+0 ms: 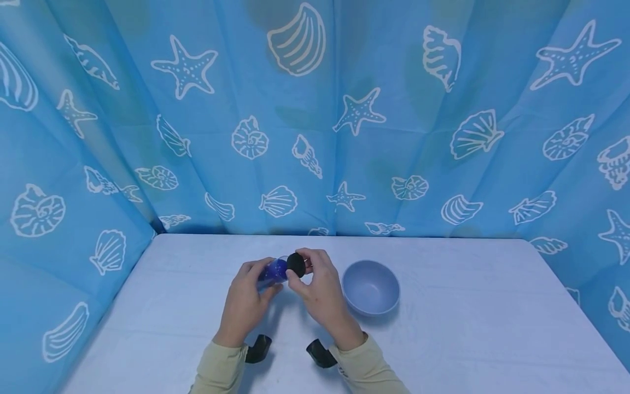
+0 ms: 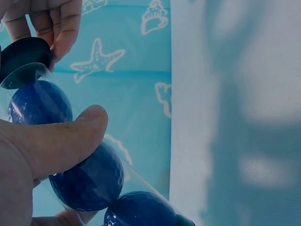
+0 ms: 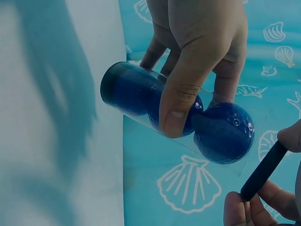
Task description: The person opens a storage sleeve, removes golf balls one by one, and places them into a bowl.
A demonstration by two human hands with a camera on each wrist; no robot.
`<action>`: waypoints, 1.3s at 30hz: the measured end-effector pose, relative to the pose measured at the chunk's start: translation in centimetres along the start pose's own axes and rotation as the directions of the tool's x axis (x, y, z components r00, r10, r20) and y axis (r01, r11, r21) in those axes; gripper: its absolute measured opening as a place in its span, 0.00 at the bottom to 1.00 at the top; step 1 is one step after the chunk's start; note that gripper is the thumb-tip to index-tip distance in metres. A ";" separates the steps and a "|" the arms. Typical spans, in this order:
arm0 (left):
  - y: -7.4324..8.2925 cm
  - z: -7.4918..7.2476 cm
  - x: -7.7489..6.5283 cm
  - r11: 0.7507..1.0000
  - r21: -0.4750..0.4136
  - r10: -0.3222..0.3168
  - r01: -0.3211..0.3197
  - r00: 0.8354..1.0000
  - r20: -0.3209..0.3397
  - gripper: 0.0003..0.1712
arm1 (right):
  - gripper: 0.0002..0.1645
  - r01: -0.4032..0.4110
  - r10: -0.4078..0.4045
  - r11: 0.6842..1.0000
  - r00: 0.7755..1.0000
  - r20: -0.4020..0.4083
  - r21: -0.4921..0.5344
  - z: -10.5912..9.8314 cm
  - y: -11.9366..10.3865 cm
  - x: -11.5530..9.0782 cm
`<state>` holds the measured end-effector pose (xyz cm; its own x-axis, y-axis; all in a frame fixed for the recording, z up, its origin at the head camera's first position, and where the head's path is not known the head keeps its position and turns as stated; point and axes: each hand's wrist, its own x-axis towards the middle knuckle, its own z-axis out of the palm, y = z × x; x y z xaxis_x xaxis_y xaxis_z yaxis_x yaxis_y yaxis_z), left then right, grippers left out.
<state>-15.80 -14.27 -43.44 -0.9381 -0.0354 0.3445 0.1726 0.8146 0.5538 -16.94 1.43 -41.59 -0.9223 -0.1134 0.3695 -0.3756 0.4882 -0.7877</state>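
My left hand (image 1: 249, 298) grips a clear tube (image 3: 141, 115) round its middle, above the white table. Inside the tube lie three dark blue golf balls (image 2: 87, 176) in a row. The tube tilts, its mouth end toward my right hand. A round black cap (image 1: 296, 265) is pinched between the thumb and fingers of my right hand (image 1: 322, 290). The right wrist view has the cap held edge-on just off the tube's mouth. Whether its rim touches the tube I cannot tell. The ball (image 3: 225, 133) nearest the mouth sits just inside it.
A blue-purple bowl (image 1: 371, 288) stands on the white table (image 1: 472, 317), just right of my right hand. Black wrist-worn devices (image 1: 258, 348) jut from both sleeves. A blue curtain (image 1: 315, 109) with white shells and starfish hangs behind the table and along its sides.
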 end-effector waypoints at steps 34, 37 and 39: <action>-0.2 -0.4 0.3 0.997 -0.030 -0.067 0.067 0.998 -0.014 0.31 | 0.30 -0.158 0.177 0.970 0.979 0.097 -0.184 0.6 1.6 0.2; -0.2 -0.4 0.3 0.997 -0.034 -0.069 0.069 0.998 -0.014 0.31 | 0.30 -0.179 0.210 0.957 0.971 0.119 -0.227 0.9 1.8 0.2; -0.3 -0.4 0.3 0.997 -0.030 -0.073 0.073 0.997 -0.013 0.31 | 0.30 -0.196 0.233 0.949 0.964 0.130 -0.248 1.0 2.0 0.2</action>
<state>-16.04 -14.70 -43.20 -0.9443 -0.1025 0.3127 0.1127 0.7920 0.6000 -17.93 1.48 -43.60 -0.9882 -0.1078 0.1088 -0.1531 0.7003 -0.6972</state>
